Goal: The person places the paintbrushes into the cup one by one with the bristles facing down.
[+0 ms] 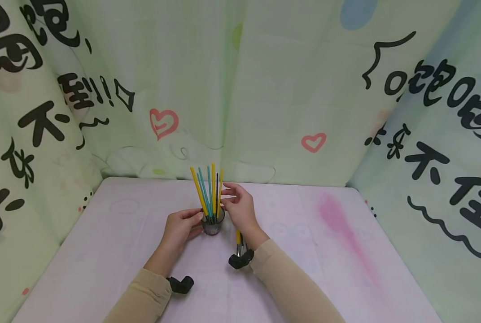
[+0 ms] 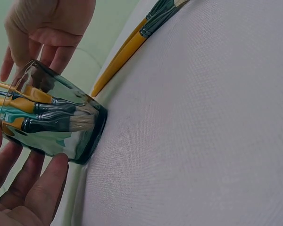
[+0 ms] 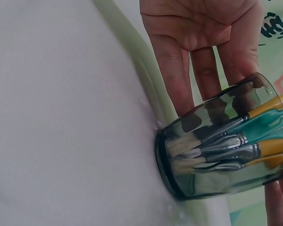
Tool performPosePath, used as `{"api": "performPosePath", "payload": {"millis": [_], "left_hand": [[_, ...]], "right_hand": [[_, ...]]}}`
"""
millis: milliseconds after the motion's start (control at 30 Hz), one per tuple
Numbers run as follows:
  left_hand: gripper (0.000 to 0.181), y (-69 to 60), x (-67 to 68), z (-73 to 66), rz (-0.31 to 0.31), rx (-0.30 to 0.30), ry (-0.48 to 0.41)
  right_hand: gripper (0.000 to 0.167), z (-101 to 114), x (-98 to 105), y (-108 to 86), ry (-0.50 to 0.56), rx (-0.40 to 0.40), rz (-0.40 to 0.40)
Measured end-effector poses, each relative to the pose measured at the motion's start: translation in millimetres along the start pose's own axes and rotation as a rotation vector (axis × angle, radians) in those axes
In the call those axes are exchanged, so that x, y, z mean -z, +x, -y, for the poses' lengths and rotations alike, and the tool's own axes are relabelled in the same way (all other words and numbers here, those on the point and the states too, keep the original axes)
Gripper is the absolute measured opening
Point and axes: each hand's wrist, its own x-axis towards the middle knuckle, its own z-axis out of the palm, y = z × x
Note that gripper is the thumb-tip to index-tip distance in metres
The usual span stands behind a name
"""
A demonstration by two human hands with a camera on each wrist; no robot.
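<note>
A clear, dark-tinted glass (image 1: pixel 212 228) stands near the back of the table, holding several paintbrushes (image 1: pixel 209 190). Their yellow, teal and dark handles point up, and the bristles rest inside near the base, as the right wrist view shows. My left hand (image 1: pixel 181 226) holds the glass from the left, with fingertips (image 2: pixel 56 165) against its wall. From the right, my right hand (image 1: pixel 240 208) has its thumb at the rim and its fingers behind the glass (image 3: pixel 221 146). Yellow-handled paintbrushes (image 2: pixel 125 52) lie on the table beside the glass, partly hidden by my right wrist in the head view.
The table (image 1: pixel 305 251) has a pale pink cloth with a darker pink streak. Light green curtains (image 1: pixel 264 89) with black writing and hearts hang behind it and at both sides. A black wrist strap mount (image 1: pixel 241 259) overlaps the loose brushes in the head view.
</note>
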Motion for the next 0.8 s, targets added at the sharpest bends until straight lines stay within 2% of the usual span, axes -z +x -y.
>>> {"api": "performPosePath", "payload": {"millis": [567,800], "left_hand": [[0.031,-2.5,-0.3,-2.0,0.002,0.007,-0.004],[0.032,-4.0,-0.8,-3.0,0.01,0.0,-0.001]], "right_hand": [[0.051,-11.7,29.1,-7.1,0.015,-0.073,-0.006],[0.052,-15.9,39.1,-9.8,-0.015,-0.127,-0.037]]}}
